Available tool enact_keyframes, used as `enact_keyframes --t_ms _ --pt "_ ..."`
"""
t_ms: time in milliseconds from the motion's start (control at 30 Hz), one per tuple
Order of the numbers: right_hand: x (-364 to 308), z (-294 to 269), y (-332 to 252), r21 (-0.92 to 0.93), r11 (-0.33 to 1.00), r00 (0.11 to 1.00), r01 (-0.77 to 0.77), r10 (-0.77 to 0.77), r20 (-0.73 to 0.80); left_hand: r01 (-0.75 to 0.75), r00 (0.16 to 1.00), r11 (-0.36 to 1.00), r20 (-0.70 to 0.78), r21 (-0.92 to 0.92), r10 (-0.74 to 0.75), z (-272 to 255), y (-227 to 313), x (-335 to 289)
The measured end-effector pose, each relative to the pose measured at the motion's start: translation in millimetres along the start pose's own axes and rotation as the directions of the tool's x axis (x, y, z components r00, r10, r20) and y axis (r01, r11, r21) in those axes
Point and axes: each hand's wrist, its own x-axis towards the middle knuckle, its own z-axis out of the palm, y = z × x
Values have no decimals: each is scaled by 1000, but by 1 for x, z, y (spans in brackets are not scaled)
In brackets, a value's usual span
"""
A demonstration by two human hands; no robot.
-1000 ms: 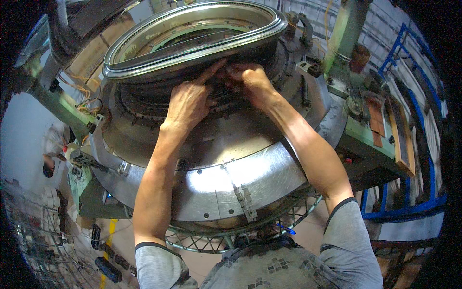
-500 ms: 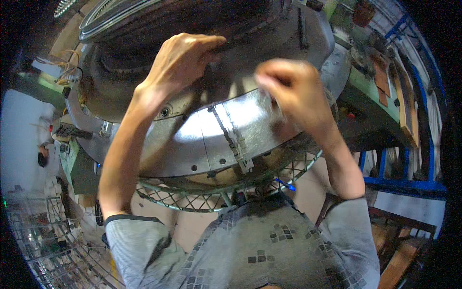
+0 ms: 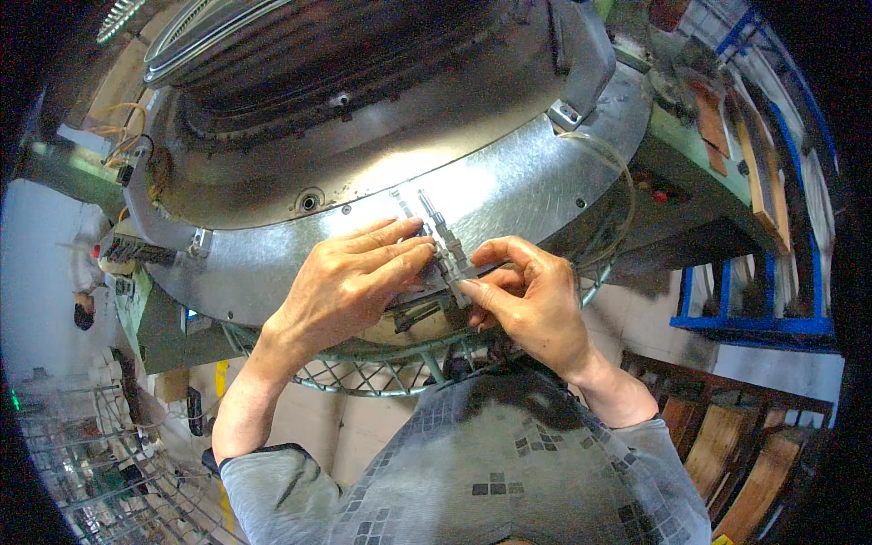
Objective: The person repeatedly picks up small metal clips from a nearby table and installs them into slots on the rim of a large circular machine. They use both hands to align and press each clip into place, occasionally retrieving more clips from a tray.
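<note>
A small metal latch (image 3: 447, 247) lay on the curved steel band (image 3: 545, 182), its long axis running up-left to down-right. It was pinched at its lower end by the right hand (image 3: 527, 304); the left hand (image 3: 350, 277) lay flat-fingered against its left side.

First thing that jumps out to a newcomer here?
The big round metal machine housing fills the upper frame, glare on its curved sheet-metal band. At centre, the left hand and right hand meet on a small metal clasp on that band. A wire-mesh guard runs just below.
</note>
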Motion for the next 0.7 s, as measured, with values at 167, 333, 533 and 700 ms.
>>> enact_keyframes --t_ms 167,333,533,700 --pt "-1 -9 -6 -13 1000 1000 -27 26 -16 113 990 992 -82 -49 -117 3 4 -2" --pt "13 -13 -14 -166 937 942 307 -324 -91 279 549 293 -99 -914 -830 -2 -3 30" --pt "75 -18 -22 -698 237 516 676 -828 219 -7 509 149 -132 -989 -851 -10 -33 75" --pt "118 -28 -28 -790 87 410 607 -885 218 -119 494 254 -279 -960 -824 -7 -41 102"
